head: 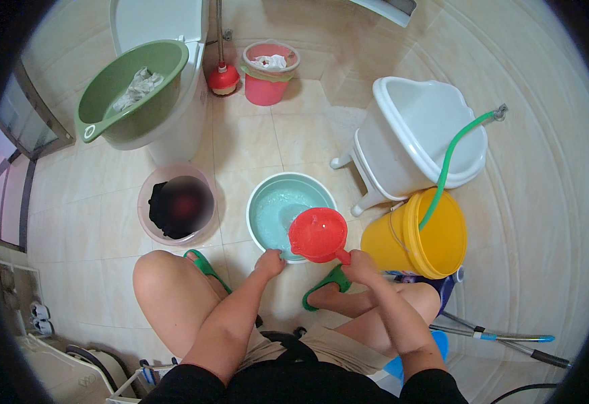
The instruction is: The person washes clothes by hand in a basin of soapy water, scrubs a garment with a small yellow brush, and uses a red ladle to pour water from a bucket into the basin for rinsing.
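Observation:
My right hand (361, 266) is closed on the handle of a red plastic dipper (318, 235), which is over the right side of a round light-blue basin (269, 189) on the floor. Water (269, 217) lies in the basin, with ripples and bubbles. My left hand (270, 263) grips the basin's near rim. To the left, a translucent pink basin (149, 177) holds black cloth (162, 209), partly hidden by a blurred patch. On the right stands a yellow bucket (390, 240) with a green hose (445, 164) hanging into it.
A green basin (145, 118) with a whitish cloth (137, 88) rests tilted on the toilet (173, 139). Behind stand a red plunger (223, 78) and a pink waste bin (266, 90). A white washtub (395, 151) on legs is at right, with metal poles (506, 337) below.

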Tool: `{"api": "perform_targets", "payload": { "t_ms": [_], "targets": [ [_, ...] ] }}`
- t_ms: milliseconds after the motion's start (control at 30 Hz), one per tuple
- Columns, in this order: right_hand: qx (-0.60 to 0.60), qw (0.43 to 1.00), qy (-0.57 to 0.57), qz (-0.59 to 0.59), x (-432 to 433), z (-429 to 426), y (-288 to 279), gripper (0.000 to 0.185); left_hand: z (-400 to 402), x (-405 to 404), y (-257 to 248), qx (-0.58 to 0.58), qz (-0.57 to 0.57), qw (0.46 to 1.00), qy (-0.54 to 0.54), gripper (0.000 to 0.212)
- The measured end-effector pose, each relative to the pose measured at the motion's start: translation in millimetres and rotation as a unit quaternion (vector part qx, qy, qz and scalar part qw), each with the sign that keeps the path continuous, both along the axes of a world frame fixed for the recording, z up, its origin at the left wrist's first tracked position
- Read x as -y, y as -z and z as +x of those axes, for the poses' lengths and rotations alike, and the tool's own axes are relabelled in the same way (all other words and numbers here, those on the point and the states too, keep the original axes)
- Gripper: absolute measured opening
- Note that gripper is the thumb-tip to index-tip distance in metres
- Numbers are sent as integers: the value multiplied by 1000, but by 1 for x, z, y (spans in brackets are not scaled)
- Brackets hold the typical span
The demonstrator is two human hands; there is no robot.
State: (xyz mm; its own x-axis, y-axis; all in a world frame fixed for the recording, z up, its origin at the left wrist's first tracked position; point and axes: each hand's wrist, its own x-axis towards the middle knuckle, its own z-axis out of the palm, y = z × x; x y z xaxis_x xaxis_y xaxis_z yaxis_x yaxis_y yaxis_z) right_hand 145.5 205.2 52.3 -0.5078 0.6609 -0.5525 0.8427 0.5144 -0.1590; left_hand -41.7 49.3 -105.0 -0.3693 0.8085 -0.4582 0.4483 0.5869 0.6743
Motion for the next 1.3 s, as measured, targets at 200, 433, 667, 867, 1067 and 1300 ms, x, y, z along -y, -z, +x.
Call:
{"api": "perform_targets", "payload": {
  "t_ms": [200,433,667,867,1067,1300],
  "targets": [
    [-8,998,-22,55,-8,2,-42,24,8,-3,-16,-13,-45,999,7,41],
    [-23,975,-68,209,-18,9,-54,25,12,-3,-23,-17,-69,997,15,41],
    [-89,908,-125,389,-25,16,-77,26,14,-1,-22,-24,-61,997,44,37],
    [-185,836,-161,491,-34,21,-109,41,14,-2,-8,-61,-71,991,94,35],
    [-193,799,-148,550,-37,41,-155,49,9,7,4,-83,-26,993,77,32],
    [-187,770,-28,609,-42,123,-204,51,13,6,3,-100,8,989,105,31]
  ]
}}
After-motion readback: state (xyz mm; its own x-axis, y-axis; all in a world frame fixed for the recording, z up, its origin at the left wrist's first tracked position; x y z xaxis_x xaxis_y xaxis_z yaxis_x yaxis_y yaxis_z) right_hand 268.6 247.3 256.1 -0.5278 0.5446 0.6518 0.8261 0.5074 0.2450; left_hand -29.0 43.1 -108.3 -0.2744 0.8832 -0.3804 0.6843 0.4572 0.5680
